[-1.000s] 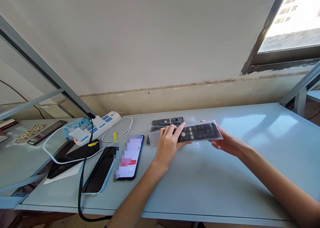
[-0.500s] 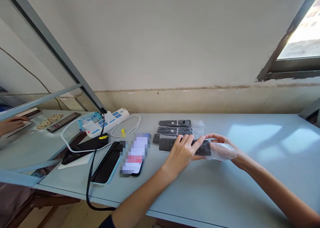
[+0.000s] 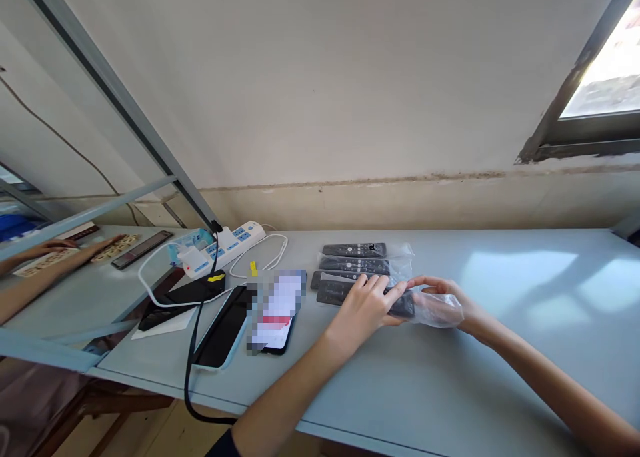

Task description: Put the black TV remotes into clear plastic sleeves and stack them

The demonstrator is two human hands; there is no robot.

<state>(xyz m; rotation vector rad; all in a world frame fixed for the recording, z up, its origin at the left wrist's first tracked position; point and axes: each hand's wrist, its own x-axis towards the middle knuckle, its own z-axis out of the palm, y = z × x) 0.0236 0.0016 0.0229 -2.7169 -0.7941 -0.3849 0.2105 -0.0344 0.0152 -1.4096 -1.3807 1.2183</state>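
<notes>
— Where's the bagged remote [image 3: 333,293]?
— Just below frame centre, left hand [image 3: 364,305] grasping it; right hand's [image 3: 450,295] grip, can't tell.
— Handling?
— Probably light, stiff; plastic bag [image 3: 441,310] likely slippery. Hold mid-body.

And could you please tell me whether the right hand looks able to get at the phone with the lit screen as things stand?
Probably not directly: the left hand, holding the bagged remote, lies between the right hand and the lit phone.
</notes>
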